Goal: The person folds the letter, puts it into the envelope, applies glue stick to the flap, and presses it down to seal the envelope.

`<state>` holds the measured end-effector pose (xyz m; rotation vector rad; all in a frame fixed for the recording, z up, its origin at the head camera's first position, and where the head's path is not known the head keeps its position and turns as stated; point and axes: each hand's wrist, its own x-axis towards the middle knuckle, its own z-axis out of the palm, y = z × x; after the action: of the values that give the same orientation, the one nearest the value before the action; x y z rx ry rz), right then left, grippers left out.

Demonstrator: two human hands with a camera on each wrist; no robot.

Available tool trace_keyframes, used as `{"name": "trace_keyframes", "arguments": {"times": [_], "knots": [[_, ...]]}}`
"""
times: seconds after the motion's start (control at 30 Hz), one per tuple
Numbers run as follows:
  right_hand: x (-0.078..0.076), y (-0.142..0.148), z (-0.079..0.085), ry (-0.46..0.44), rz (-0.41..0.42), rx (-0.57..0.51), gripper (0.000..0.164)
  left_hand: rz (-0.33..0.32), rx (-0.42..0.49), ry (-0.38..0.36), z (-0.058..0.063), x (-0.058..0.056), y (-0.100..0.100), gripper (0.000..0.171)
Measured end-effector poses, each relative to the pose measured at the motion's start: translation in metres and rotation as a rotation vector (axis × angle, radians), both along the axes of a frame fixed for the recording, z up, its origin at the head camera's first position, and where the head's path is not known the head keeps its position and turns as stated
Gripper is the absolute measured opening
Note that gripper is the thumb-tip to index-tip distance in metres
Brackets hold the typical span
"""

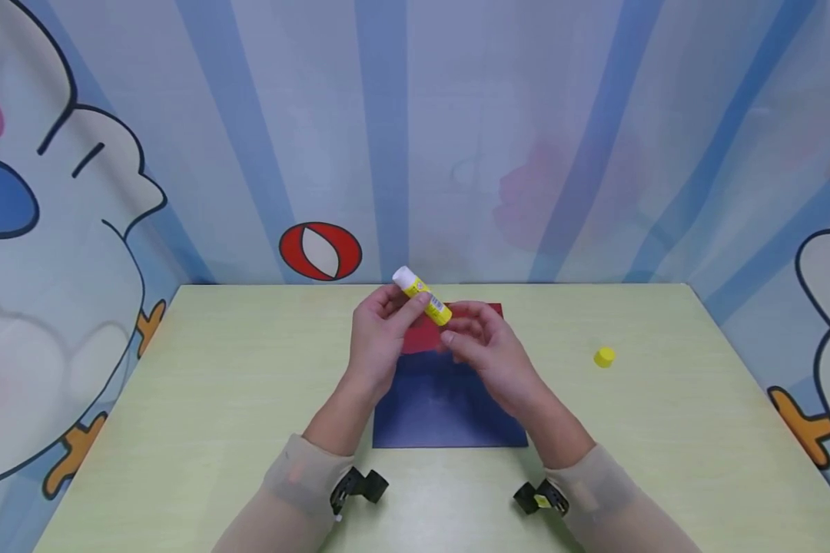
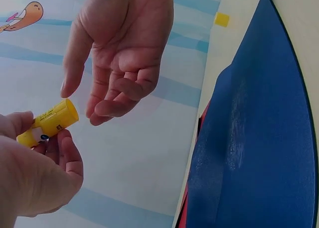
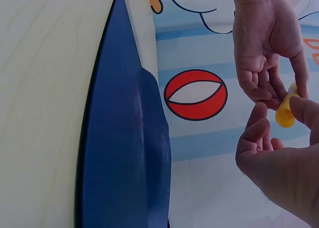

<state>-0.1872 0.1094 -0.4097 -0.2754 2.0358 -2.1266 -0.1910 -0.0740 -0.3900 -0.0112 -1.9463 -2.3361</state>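
Note:
A yellow glue stick (image 1: 426, 298) with a white end is pinched between the thumb and fingers of my left hand (image 1: 382, 330), above the table. Its white end points up and to the left in the head view. Close to the yellow end is my right hand (image 1: 493, 355), its fingers loosely bent and holding nothing. In the left wrist view the right hand (image 2: 127, 49) stands just apart from the glue stick (image 2: 52, 119). Below both hands lies a dark blue sheet (image 1: 449, 407), with a red sheet (image 1: 422, 336) at its far edge, partly hidden by the hands.
A small yellow cap (image 1: 604, 357) sits on the pale wooden table (image 1: 249, 384), right of the sheets. Behind the table hangs a blue striped backdrop (image 1: 449, 115) with cartoon figures and a red-and-white ball. Part of the blue sheet's surface bulges upward in the right wrist view.

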Motion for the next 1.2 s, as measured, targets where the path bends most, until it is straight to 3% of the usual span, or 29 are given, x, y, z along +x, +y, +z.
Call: {"name": "trace_keyframes", "arguments": {"times": [0.4,0.53,0.73,0.97,1.2], "knots": [[-0.007,0.031,0.011,0.079,-0.081,0.222,0.052,0.010,-0.019,0.035,0.000,0.000,-0.004,0.043],[-0.011,0.053,0.012,0.190,-0.098,0.394,0.049,0.018,-0.041,0.026,-0.001,0.000,-0.006,0.043],[-0.015,0.097,0.018,0.351,-0.101,0.752,0.039,0.028,-0.091,0.002,-0.005,0.003,-0.008,0.044],[-0.024,0.152,0.026,0.374,-0.006,1.100,0.041,0.037,-0.174,-0.025,-0.011,0.007,-0.009,0.045],[-0.030,0.193,0.018,0.331,0.130,1.353,0.048,0.025,-0.202,-0.020,-0.016,0.008,-0.010,0.041]]}}
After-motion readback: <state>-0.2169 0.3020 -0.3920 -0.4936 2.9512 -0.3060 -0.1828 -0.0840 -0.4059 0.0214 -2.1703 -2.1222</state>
